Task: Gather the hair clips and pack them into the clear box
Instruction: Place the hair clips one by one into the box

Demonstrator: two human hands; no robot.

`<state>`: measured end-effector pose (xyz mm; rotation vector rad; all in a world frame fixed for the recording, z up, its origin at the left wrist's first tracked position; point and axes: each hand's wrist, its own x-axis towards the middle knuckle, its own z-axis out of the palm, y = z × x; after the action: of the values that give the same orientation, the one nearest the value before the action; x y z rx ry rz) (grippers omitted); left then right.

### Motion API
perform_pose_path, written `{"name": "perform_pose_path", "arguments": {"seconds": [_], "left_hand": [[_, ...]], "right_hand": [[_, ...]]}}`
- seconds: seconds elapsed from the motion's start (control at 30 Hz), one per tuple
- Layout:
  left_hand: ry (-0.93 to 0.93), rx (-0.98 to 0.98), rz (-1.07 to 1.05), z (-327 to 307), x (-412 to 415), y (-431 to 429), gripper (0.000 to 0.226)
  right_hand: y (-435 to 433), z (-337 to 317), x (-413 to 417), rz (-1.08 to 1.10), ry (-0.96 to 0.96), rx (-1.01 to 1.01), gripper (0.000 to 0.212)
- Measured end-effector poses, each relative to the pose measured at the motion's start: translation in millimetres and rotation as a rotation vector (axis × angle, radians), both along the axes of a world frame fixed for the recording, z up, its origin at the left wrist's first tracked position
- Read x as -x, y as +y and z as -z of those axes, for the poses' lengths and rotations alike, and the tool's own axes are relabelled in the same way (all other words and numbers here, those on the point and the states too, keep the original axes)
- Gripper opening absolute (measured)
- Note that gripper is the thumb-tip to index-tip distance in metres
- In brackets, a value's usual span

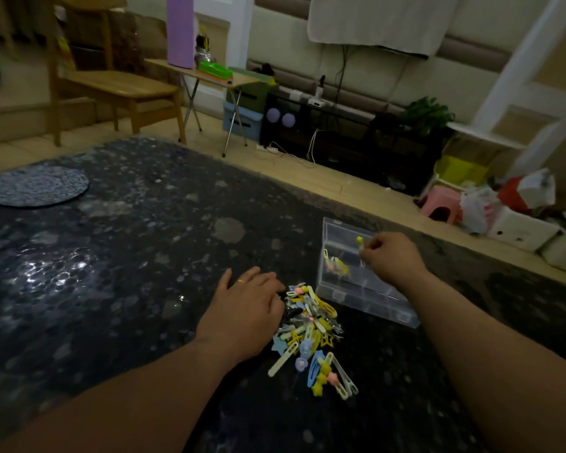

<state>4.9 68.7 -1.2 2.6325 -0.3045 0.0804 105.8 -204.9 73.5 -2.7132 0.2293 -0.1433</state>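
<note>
Seen from the head camera, a person works at a dark, speckled surface (128, 256). The right hand (389, 256) has its fingers curled, pinching a small yellow hair clip (360, 240) above the clear box (386, 308). The box is divided into compartments and its lid (340, 228) is raised at the far side. A few yellow and pink clips (335, 266) already lie in one far compartment.

Just beside the box, on its left, is a loose pile of hair clips (311, 335) in yellow, blue, white and pink, some with star or flower shapes. The left hand (249, 308) wears a ring and rests palm-down with its fingers nearly straight and close together, the tips touching the pile's far left edge.

A round patterned mat (35, 186) lies well apart, at the far left of the surface.
</note>
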Motion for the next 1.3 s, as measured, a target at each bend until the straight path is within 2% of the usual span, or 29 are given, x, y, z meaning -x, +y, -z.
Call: {"name": "perform_pose_path", "arguments": {"seconds": [0.1, 0.23, 0.4, 0.57, 0.67, 0.77, 0.83, 0.97, 1.07, 1.2, 1.3], "left_hand": [[-0.001, 0.000, 0.003, 1, 0, 0, 0.045], [0.003, 0.004, 0.005, 1, -1, 0, 0.045], [-0.004, 0.005, 0.008, 1, -1, 0, 0.044], [-0.006, 0.000, 0.003, 0, -1, 0, 0.044], [-0.007, -0.003, 0.003, 0, -1, -1, 0.045], [0.008, -0.008, 0.006, 1, -1, 0, 0.045], [0.009, -0.014, 0.004, 1, -1, -1, 0.046], [0.010, -0.028, 0.007, 0, -1, -1, 0.045], [0.007, -0.033, 0.010, 0, -1, -1, 0.045], [0.019, -0.032, 0.006, 0, -2, -1, 0.045], [0.021, -0.029, 0.009, 0, -2, -1, 0.045]], "right_hand": [[5, 16, -21, -0.030, 0.110, 0.097, 0.036], [10, 20, -34, -0.019, 0.171, 0.190, 0.032], [12, 14, -30, 0.021, 0.212, 0.143, 0.031], [9, 11, -7, 0.041, 0.158, 0.025, 0.032], [10, 6, 15, 0.039, -0.002, 0.011, 0.032], [22, -9, 52, -0.032, -0.178, -0.028, 0.021], [28, -18, 74, -0.066, -0.178, -0.086, 0.015], [28, -15, 116, -0.087, -0.116, -0.151, 0.009], [29, -4, 142, -0.132, 0.020, -0.149, 0.004], [28, 9, 156, -0.242, 0.299, 0.000, 0.005], [33, 13, 160, -0.274, 0.370, 0.091, 0.012]]}}
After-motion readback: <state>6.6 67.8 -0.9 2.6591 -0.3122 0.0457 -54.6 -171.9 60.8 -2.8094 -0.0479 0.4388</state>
